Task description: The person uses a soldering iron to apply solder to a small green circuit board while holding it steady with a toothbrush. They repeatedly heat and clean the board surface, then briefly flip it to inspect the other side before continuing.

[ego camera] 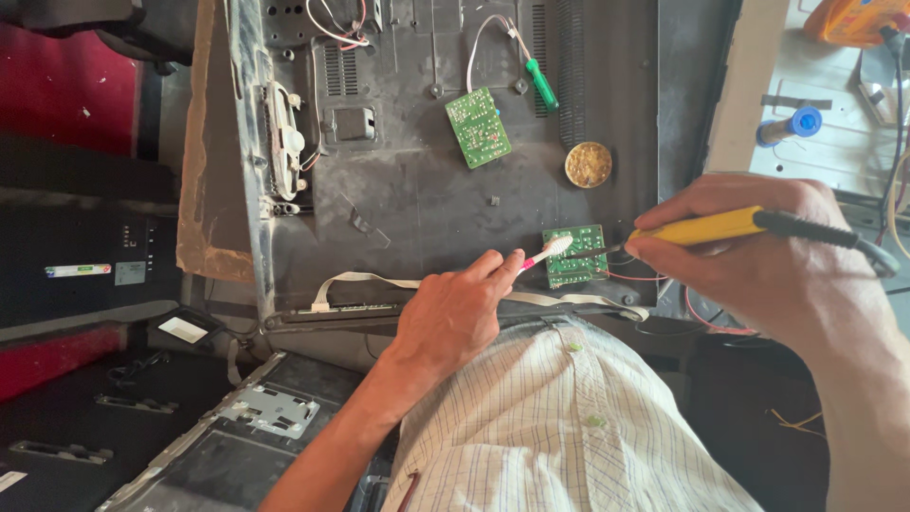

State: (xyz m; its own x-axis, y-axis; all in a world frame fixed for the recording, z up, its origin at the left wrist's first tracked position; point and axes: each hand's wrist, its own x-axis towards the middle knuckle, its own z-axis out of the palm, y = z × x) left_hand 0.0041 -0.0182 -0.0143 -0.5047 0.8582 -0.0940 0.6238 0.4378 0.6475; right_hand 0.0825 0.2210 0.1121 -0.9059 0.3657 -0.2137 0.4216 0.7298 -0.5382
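1. Currently, the left hand (453,318) is closed around a toothbrush (542,254), whose pink-and-white head rests on the small green circuit board (575,255).
2. Right hand (758,256) is closed in a pen grip on a yellow-handled soldering iron (706,228), tip touching the board's right edge.
3. That board lies on a dusty grey plastic back panel (417,190), just in front of the person's checked shirt (559,427).
4. Handling, as judged: board is light, stiff and fragile; best held by its edges. Iron tip is likely hot, so grip the handle only.
5. Nearby: second green board (478,127), green screwdriver (542,84), round tin (588,164).
6. Cluttered workshop; a pale tabletop (825,142) sits at right.
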